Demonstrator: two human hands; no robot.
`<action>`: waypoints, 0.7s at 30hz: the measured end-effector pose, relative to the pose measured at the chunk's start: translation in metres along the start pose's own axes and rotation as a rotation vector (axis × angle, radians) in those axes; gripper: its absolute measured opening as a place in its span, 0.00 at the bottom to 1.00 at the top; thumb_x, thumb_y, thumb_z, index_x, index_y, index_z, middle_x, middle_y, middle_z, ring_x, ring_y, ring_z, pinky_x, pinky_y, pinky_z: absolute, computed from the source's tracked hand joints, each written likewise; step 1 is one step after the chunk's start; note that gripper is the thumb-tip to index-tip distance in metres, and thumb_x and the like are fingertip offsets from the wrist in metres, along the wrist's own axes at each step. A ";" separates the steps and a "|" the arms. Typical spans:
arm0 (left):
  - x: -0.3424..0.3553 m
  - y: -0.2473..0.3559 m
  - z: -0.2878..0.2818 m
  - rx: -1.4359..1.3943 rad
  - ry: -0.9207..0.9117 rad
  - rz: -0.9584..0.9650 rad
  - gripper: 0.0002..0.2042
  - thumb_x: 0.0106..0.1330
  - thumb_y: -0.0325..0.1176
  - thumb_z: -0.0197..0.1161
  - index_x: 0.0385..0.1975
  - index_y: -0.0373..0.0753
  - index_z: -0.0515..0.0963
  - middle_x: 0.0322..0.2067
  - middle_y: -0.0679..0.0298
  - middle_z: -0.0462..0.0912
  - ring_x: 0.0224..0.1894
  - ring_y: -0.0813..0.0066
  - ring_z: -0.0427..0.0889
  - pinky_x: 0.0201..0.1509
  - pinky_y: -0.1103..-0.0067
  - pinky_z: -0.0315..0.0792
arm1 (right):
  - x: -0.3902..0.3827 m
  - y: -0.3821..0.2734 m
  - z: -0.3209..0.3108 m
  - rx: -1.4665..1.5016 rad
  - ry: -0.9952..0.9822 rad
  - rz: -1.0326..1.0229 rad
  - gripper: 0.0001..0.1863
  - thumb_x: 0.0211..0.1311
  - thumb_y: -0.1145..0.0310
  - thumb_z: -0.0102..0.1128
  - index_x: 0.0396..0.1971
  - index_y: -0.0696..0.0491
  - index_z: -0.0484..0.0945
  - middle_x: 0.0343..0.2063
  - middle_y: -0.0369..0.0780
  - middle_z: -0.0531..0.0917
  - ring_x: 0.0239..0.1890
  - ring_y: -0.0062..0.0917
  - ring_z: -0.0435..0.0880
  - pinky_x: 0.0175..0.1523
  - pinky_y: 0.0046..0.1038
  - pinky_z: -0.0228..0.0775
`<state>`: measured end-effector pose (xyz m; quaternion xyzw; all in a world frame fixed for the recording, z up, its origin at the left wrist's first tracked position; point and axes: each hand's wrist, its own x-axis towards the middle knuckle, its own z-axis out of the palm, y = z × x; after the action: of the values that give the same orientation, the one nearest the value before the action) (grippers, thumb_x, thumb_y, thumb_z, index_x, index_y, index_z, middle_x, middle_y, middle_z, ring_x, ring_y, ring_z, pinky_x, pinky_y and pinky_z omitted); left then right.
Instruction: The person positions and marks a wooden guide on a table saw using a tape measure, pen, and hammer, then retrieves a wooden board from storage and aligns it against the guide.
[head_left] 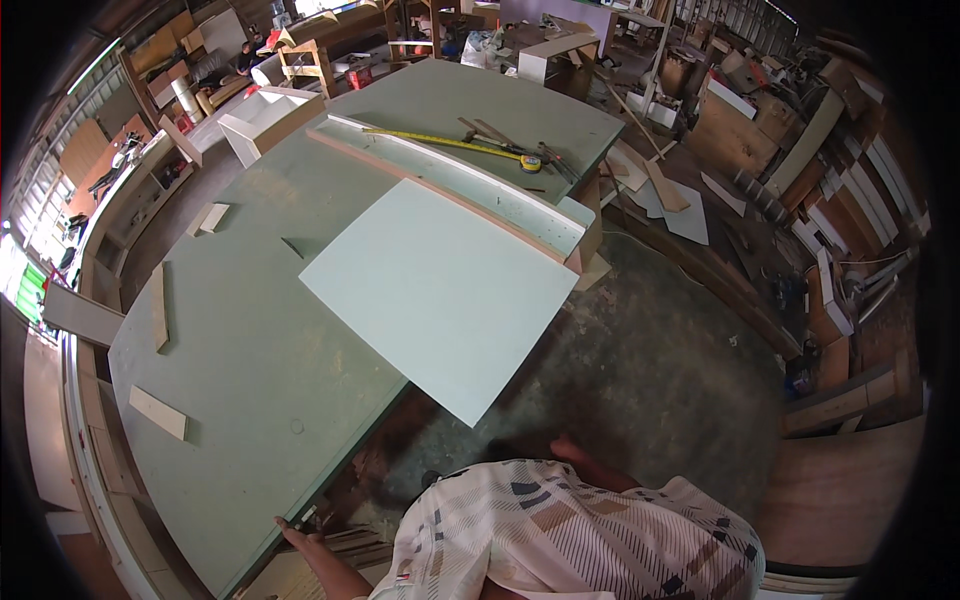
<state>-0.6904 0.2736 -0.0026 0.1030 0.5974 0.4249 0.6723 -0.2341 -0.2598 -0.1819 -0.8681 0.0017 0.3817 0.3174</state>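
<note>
My left hand point(304, 527) is at the near edge of a large green-grey worktable point(235, 370). Its fingers are bent around something small and pale that I cannot make out. In front of my body, low over the floor, is my right hand point(566, 447), its fingers too dark and small to read. A white rectangular panel point(450, 290) lies on the table, one corner sticking out past the near edge. Along its far side runs a long, shallow wooden trough with a white inside point(480, 195). A yellow tape measure point(530, 163) lies beyond the trough with its blade pulled out.
Short wood offcuts point(158, 412) lie on the table's left part, and thin tools point(485, 130) at its far right. A white open box point(268, 118) stands beyond the table. Boards and scrap point(760, 140) crowd the right, past the dark floor point(660, 350).
</note>
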 end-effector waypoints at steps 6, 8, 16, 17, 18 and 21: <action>-0.010 -0.005 0.017 0.047 0.024 0.012 0.33 0.58 0.68 0.56 0.52 0.47 0.71 0.42 0.59 0.80 0.31 0.60 0.82 0.24 0.71 0.79 | -0.018 0.002 -0.009 0.053 0.139 -0.063 0.15 0.41 0.67 0.60 0.27 0.63 0.79 0.19 0.45 0.80 0.24 0.34 0.80 0.31 0.41 0.70; 0.000 0.002 0.008 0.024 0.006 0.005 0.33 0.58 0.69 0.56 0.52 0.47 0.71 0.43 0.60 0.80 0.33 0.61 0.82 0.25 0.70 0.79 | -0.025 -0.016 -0.014 -0.014 0.054 -0.019 0.17 0.42 0.67 0.60 0.30 0.64 0.79 0.23 0.47 0.81 0.28 0.36 0.81 0.34 0.41 0.72; 0.000 -0.009 0.016 -0.110 0.035 -0.017 0.40 0.58 0.67 0.57 0.63 0.43 0.64 0.62 0.55 0.65 0.57 0.55 0.71 0.53 0.57 0.72 | -0.027 0.004 -0.031 0.359 0.006 -0.229 0.21 0.49 0.68 0.57 0.42 0.66 0.78 0.40 0.56 0.82 0.47 0.40 0.82 0.51 0.40 0.71; 0.000 -0.001 0.006 -0.090 0.091 -0.001 0.42 0.59 0.67 0.58 0.64 0.41 0.62 0.64 0.53 0.62 0.59 0.54 0.69 0.55 0.56 0.70 | -0.033 -0.029 -0.024 0.270 0.029 -0.124 0.19 0.51 0.67 0.58 0.41 0.65 0.78 0.38 0.53 0.82 0.45 0.40 0.82 0.49 0.39 0.72; 0.000 0.000 0.004 -0.069 0.136 -0.017 0.44 0.59 0.67 0.58 0.65 0.38 0.60 0.66 0.50 0.58 0.61 0.54 0.67 0.58 0.55 0.69 | -0.043 -0.058 -0.031 0.165 0.085 -0.016 0.18 0.53 0.67 0.58 0.39 0.65 0.78 0.36 0.51 0.83 0.44 0.41 0.82 0.47 0.39 0.72; -0.027 -0.021 0.043 0.376 0.561 0.255 0.37 0.60 0.60 0.60 0.54 0.28 0.69 0.53 0.44 0.72 0.51 0.47 0.75 0.54 0.57 0.71 | -0.026 -0.070 -0.058 0.068 0.180 -0.323 0.14 0.58 0.64 0.59 0.36 0.61 0.78 0.32 0.45 0.83 0.39 0.36 0.83 0.43 0.36 0.74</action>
<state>-0.6409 0.2572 0.0144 0.1780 0.8087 0.3998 0.3930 -0.1971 -0.2420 -0.0964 -0.8766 -0.0962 0.2462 0.4021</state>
